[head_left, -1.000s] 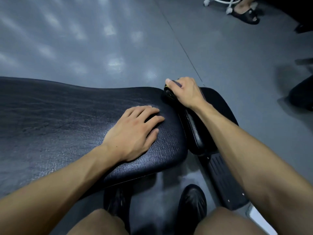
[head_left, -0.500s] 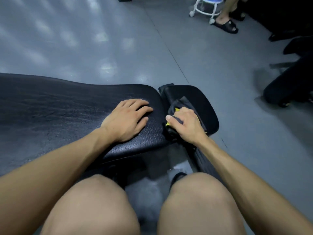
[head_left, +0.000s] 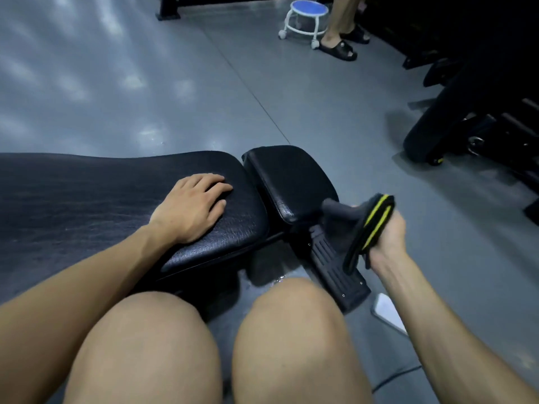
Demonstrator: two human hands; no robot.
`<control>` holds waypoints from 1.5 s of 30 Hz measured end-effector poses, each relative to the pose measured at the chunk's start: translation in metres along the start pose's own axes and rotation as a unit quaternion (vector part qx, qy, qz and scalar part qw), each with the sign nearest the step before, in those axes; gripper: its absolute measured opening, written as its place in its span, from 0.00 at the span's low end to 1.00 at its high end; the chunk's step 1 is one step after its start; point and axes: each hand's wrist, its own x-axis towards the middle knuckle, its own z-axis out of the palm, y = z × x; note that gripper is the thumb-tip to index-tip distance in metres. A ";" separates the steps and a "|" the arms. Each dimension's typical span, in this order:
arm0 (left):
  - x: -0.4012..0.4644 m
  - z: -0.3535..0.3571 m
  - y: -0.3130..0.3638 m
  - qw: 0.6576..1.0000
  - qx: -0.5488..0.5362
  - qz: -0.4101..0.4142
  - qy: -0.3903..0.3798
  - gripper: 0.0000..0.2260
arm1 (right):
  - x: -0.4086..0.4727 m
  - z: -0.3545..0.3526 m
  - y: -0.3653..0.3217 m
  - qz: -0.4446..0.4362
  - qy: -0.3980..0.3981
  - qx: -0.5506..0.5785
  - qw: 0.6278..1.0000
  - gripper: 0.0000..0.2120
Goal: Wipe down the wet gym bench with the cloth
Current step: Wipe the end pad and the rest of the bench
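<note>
Gym bench (head_left: 87,205): long black pad fills the left half of the view, running left to right. Textured vinyl, faint sheen; can't tell from here which parts are wet.

Seat pad (head_left: 291,182): smaller black pad just beside the long pad's right end, narrow gap between them, tilted a little. Frame foot (head_left: 335,266) runs from under it down toward the person's knees.

Left hand (head_left: 192,208): flat on the long pad near its right end, palm down, fingers straight and loosely spread, gripping nothing. Forearm comes in from lower left at a shallow angle. Reads as a brace: steadies the body, probably the bench too, while the other hand works.

Right hand (head_left: 385,237): off the bench, to the right of the seat pad and above the floor, palm turned up and inward, wrist bent back. Fingers curl round the cloth (head_left: 364,225).

Cloth: dark, folded into a thick wad, yellow edging facing the camera, one loose corner pointing toward the seat pad. Not touching any pad. Held clear like that, my guess is a re-fold or a check of the face between passes.

Background only: wheeled stool (head_left: 306,18) and another person's sandalled foot (head_left: 338,48), well apart from the bench.
</note>
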 end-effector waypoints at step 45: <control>0.000 0.006 -0.002 1.000 -0.004 0.009 0.028 0.18 | 0.015 0.047 0.117 -0.358 -0.196 -0.585 0.701 0.33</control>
